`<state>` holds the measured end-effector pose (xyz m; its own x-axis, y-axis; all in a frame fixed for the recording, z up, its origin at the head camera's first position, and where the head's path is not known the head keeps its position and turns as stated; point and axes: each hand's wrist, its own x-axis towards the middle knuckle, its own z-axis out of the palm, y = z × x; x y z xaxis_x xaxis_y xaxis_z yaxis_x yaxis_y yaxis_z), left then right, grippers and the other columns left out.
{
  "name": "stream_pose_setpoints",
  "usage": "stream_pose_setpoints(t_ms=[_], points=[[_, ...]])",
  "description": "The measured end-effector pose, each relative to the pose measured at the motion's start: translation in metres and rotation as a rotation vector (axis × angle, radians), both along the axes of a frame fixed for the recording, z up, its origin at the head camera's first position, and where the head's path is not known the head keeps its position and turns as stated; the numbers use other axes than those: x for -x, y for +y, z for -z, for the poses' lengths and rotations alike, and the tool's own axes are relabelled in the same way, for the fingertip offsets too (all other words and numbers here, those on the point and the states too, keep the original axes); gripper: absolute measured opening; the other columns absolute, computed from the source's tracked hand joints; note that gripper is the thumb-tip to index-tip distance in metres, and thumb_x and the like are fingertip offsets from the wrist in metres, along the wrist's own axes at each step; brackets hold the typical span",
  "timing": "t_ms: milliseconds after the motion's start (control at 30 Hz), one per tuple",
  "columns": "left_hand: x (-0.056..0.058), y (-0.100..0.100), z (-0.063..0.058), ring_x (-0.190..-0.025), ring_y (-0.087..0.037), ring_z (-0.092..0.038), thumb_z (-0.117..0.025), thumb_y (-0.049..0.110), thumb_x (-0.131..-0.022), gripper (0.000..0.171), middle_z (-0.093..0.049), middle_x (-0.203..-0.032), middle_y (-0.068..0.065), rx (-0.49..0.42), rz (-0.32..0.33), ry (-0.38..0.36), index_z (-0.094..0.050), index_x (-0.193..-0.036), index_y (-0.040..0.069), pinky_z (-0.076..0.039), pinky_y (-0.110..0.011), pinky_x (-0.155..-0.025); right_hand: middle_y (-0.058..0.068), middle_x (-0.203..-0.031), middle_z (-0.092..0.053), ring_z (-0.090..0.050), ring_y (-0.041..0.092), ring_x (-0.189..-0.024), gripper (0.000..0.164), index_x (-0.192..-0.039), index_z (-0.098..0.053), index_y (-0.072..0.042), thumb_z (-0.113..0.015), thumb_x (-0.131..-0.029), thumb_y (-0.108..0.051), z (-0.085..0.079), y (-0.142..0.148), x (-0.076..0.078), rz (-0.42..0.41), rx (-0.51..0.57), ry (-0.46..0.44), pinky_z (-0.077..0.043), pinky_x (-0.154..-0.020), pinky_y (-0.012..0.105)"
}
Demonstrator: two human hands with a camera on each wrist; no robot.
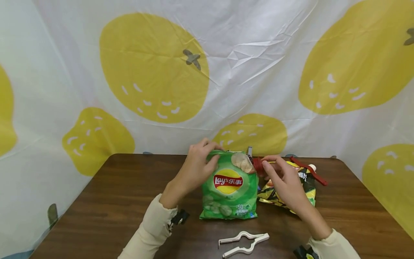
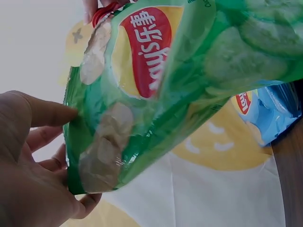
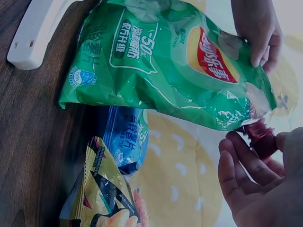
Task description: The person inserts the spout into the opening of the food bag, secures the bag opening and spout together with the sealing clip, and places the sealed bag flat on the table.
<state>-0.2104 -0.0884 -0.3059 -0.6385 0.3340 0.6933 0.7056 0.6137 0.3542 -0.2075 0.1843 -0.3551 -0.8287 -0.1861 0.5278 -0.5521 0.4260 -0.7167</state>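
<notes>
A green Lay's chip bag [image 1: 229, 196] stands upright on the table. My left hand [image 1: 198, 163] pinches its top left corner, thumb in front; the left wrist view shows the thumb on the green top edge [image 2: 73, 137]. My right hand [image 1: 286, 180] holds a small dark-red ridged clip [image 3: 263, 138] between thumb and fingers, against the bag's top right corner. Whether the clip grips the bag's edge I cannot tell. A white bag clip [image 1: 244, 244] lies spread apart on the table in front of the bag.
Behind my right hand leans a black and yellow snack bag [image 1: 310, 187] with a long red sealing clip [image 1: 318, 176] across its top. A blue Lay's bag [image 2: 274, 113] is behind the green one. A lemon-print cloth [image 1: 155, 68] hangs behind the brown table [image 1: 123, 201].
</notes>
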Motion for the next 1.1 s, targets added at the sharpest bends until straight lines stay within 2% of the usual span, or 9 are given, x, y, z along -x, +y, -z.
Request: stream_pose_setpoints(t_ms=[133, 233, 333, 433, 567, 633, 833, 967, 1100], points=[[-0.001, 0.001, 0.000, -0.093, -0.016, -0.062, -0.069, 0.004, -0.090, 0.012, -0.065, -0.095, 0.000, 0.032, 0.001, -0.001, -0.073, -0.100, 0.011, -0.037, -0.044, -0.084, 0.004, -0.093, -0.073, -0.066, 0.016, -0.076, 0.024, -0.124, -0.062, -0.014, -0.054, -0.104, -0.024, -0.001, -0.002, -0.002, -0.024, -0.030, -0.019, -0.052, -0.064, 0.029], [-0.004, 0.003, -0.002, -0.097, -0.017, -0.064, -0.068, 0.004, -0.092, 0.010, -0.068, -0.097, 0.000, 0.052, 0.015, -0.005, -0.072, -0.099, 0.009, -0.037, -0.045, -0.089, 0.005, -0.097, -0.072, -0.064, 0.014, -0.076, 0.025, -0.126, -0.061, -0.014, -0.053, -0.104, -0.023, -0.001, -0.005, -0.005, -0.037, -0.014, -0.023, -0.050, -0.064, 0.027], [-0.008, 0.003, -0.005, -0.098, -0.017, -0.064, -0.067, 0.005, -0.093, 0.009, -0.069, -0.097, 0.000, 0.052, 0.020, 0.001, -0.072, -0.099, 0.009, -0.037, -0.045, -0.091, 0.006, -0.106, -0.072, -0.064, 0.010, -0.086, 0.025, -0.127, -0.060, -0.013, -0.053, -0.104, -0.020, -0.001, -0.009, -0.006, -0.037, 0.015, 0.004, -0.049, -0.069, 0.023], [-0.010, 0.004, -0.008, -0.097, -0.016, -0.065, -0.067, 0.005, -0.093, 0.008, -0.069, -0.097, 0.000, 0.040, 0.016, 0.018, -0.071, -0.098, 0.009, -0.037, -0.044, -0.090, 0.005, -0.107, -0.072, -0.064, 0.008, -0.086, 0.024, -0.127, -0.059, -0.014, -0.052, -0.105, -0.020, -0.002, -0.012, -0.008, -0.043, 0.025, 0.016, -0.048, -0.069, 0.022], [-0.009, 0.003, -0.010, -0.094, -0.017, -0.066, -0.067, 0.003, -0.092, 0.007, -0.070, -0.095, -0.002, 0.013, 0.029, 0.049, -0.072, -0.096, 0.008, -0.039, -0.042, -0.084, 0.000, -0.098, -0.072, -0.064, 0.012, -0.079, 0.023, -0.126, -0.058, -0.016, -0.049, -0.106, -0.024, -0.002, -0.016, -0.011, -0.061, 0.014, -0.014, -0.048, -0.067, 0.026], [-0.009, 0.002, -0.009, -0.092, -0.017, -0.066, -0.067, 0.002, -0.092, 0.008, -0.069, -0.094, -0.003, 0.006, 0.032, 0.068, -0.072, -0.095, 0.007, -0.040, -0.042, -0.080, -0.002, -0.096, -0.072, -0.065, 0.014, -0.081, 0.024, -0.126, -0.057, -0.016, -0.048, -0.106, -0.026, -0.002, -0.017, -0.012, -0.068, 0.012, -0.039, -0.049, -0.068, 0.027], [-0.008, 0.003, -0.009, -0.090, -0.020, -0.066, -0.067, 0.002, -0.092, 0.007, -0.069, -0.094, -0.004, 0.008, 0.016, 0.092, -0.071, -0.095, 0.007, -0.039, -0.041, -0.074, 0.002, -0.098, -0.070, -0.063, 0.016, -0.082, 0.028, -0.131, -0.058, -0.017, -0.047, -0.106, -0.028, -0.001, -0.019, -0.013, -0.075, 0.017, -0.063, -0.051, -0.068, 0.028], [-0.009, 0.003, -0.009, -0.091, -0.020, -0.067, -0.066, 0.000, -0.092, 0.008, -0.069, -0.095, -0.005, -0.017, 0.014, 0.079, -0.071, -0.095, 0.006, -0.046, -0.040, -0.079, 0.003, -0.096, -0.066, -0.060, 0.019, -0.082, 0.031, -0.134, -0.058, -0.019, -0.046, -0.107, -0.026, -0.001, -0.021, -0.015, -0.076, 0.001, -0.050, -0.051, -0.066, 0.030], [-0.009, 0.002, -0.009, -0.091, -0.020, -0.067, -0.065, -0.001, -0.092, 0.009, -0.068, -0.096, -0.006, -0.035, 0.018, 0.072, -0.071, -0.094, 0.005, -0.052, -0.038, -0.082, 0.004, -0.103, -0.067, -0.062, 0.023, -0.087, 0.032, -0.137, -0.057, -0.019, -0.046, -0.107, -0.024, -0.001, -0.023, -0.016, -0.088, -0.003, -0.028, -0.052, -0.070, 0.030]])
